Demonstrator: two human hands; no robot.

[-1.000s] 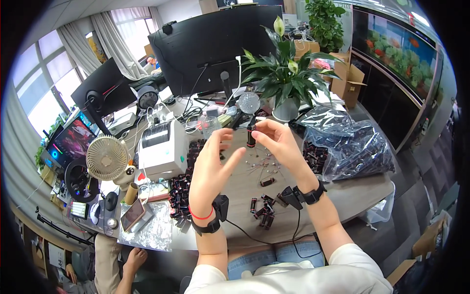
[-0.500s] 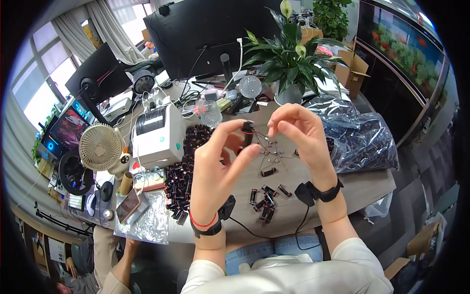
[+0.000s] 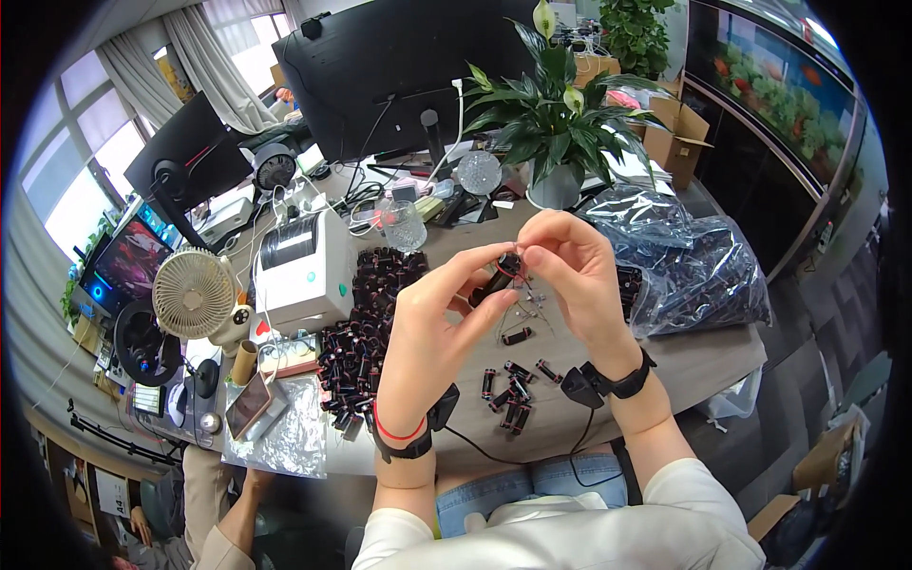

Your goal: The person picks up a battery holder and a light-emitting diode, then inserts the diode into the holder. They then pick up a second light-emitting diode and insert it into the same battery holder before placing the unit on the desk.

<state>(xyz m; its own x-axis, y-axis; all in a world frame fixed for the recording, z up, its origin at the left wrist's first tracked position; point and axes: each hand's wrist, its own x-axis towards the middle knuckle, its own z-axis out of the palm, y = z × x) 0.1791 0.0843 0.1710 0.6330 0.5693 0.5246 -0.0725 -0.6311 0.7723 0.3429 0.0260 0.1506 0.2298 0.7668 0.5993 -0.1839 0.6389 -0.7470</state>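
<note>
My left hand [image 3: 429, 318] grips a small black cylinder [image 3: 489, 285] with a red ring near its upper end, held tilted between thumb and fingers above the desk. At that ringed end, my right hand [image 3: 572, 275] has its thumb and forefinger pressed together, touching or nearly touching the left fingertips. What the right fingertips pinch is too small to make out. Below the hands lie small parts with thin wire leads [image 3: 534, 309], partly hidden. A single black cylinder [image 3: 516, 335] lies nearby, and several more form a loose cluster [image 3: 513, 399] closer to me.
A large heap of black cylinders [image 3: 356, 361] lies left of my hands, beside a white label printer [image 3: 304, 275]. Clear plastic bags [image 3: 708, 275] of dark parts sit right. A potted plant [image 3: 556, 185], glass cup [image 3: 405, 228] and monitor [image 3: 399, 76] stand behind. Another person's leg [image 3: 228, 518] shows lower left.
My right hand has come left and its fingers have closed at the cylinder's ringed end. The cylinder, upright before, now leans to the right in my left hand.
</note>
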